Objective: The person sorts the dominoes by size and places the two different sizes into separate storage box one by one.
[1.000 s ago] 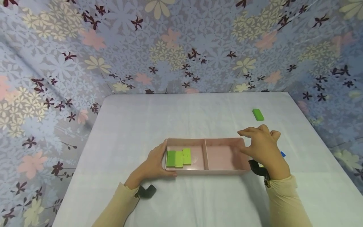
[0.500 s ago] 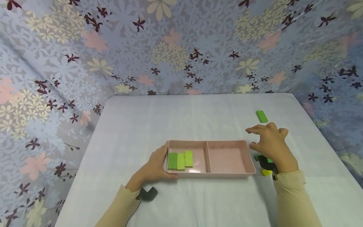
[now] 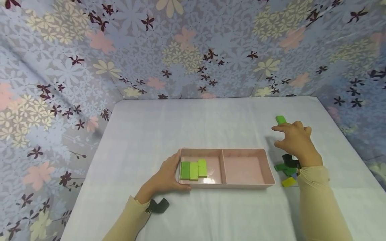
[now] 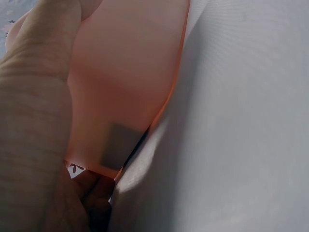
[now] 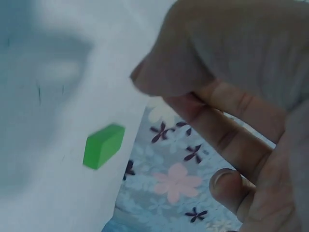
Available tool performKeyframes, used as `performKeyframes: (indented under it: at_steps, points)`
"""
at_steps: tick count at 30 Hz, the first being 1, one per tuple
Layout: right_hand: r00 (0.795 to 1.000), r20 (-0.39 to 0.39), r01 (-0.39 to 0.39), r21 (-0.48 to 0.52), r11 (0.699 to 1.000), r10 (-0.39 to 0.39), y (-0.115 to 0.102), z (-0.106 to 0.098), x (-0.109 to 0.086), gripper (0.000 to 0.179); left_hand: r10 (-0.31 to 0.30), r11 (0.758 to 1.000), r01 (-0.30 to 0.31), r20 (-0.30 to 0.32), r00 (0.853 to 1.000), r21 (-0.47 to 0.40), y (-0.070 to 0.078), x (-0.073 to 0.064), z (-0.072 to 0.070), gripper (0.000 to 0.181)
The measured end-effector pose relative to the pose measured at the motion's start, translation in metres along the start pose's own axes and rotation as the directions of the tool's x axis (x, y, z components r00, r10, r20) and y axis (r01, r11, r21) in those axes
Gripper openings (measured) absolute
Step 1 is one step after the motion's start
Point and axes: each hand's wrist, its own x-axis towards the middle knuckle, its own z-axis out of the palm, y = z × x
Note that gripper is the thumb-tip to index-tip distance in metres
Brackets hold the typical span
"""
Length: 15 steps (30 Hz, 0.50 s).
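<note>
My left hand grips the left end of a pink two-compartment box, its thumb along the front wall. In the left wrist view the fingers wrap the wall of the box. One green block and two lime ones lie side by side in the left compartment. My right hand hovers right of the box, thumb and forefinger spread apart with nothing between them. Just beyond its forefinger a bright green block lies on the table, partly covered in the head view; the right wrist view shows this block whole.
Beside the box's right end is a small cluster: green blocks, a yellow block and a blue piece, partly under the right wrist. A white cloth covers the table. Floral fabric hangs behind it.
My right hand has moved away and rightward, toward the far green block, uncovering the cluster by the box. The left hand keeps its grip on the box.
</note>
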Motion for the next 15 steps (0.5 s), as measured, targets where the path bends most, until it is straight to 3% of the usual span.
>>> performKeyframes:
  at_steps: [15]
  points:
    - [0.998,0.026,-0.053,-0.021,0.998,0.054,0.042,-0.007,0.024,0.053,-0.009,1.000,0.009,0.006,1.000,0.009,0.000,0.001,0.000,0.135]
